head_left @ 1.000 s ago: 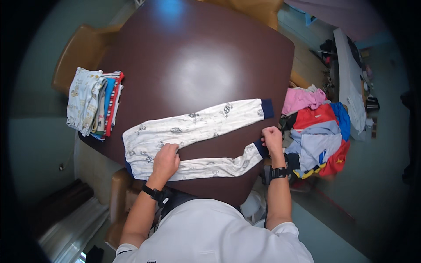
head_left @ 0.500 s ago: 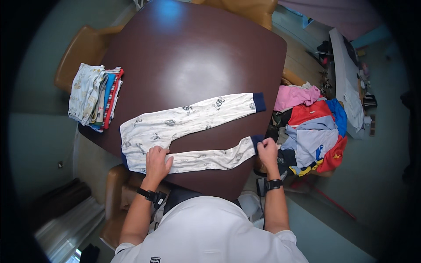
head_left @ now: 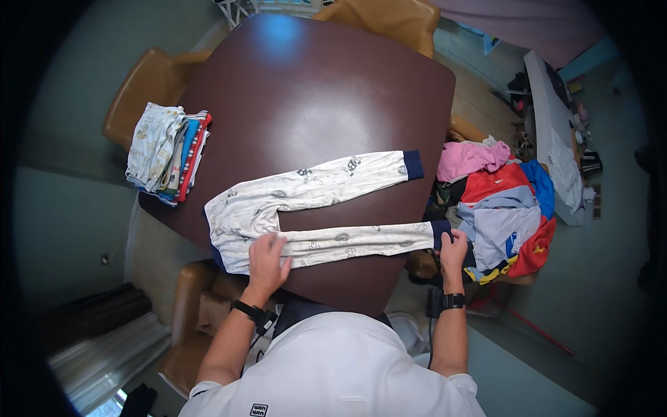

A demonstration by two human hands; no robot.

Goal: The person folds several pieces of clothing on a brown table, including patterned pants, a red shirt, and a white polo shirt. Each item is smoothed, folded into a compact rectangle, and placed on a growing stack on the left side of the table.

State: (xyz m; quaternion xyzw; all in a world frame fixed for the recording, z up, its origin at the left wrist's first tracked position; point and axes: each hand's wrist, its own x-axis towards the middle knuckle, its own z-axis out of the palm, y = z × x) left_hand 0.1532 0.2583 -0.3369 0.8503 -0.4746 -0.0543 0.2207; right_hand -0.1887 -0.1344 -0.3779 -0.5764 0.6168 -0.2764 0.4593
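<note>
White printed pajama pants [head_left: 313, 182] with navy cuffs and a navy waistband lie flat across the near part of the dark brown table. Their waist points left and both legs stretch right, with a gap between the legs. My right hand [head_left: 454, 251] is closed on the navy cuff of the nearer leg, which is pulled straight past the table's right edge. Near the crotch, at the top of that same leg, my left hand [head_left: 268, 263] rests with its fingers spread on the fabric.
A stack of folded clothes [head_left: 167, 153] sits on the table's left edge. To the right, a heap of loose clothes [head_left: 497, 208] in pink, red, grey and blue lies on a chair. Tan chairs [head_left: 149, 90] surround the brown table [head_left: 326, 90].
My right hand has moved right and slightly down with the cuff, and the nearer leg has gone from wrinkled and bent to straight. My left hand stays on the pants.
</note>
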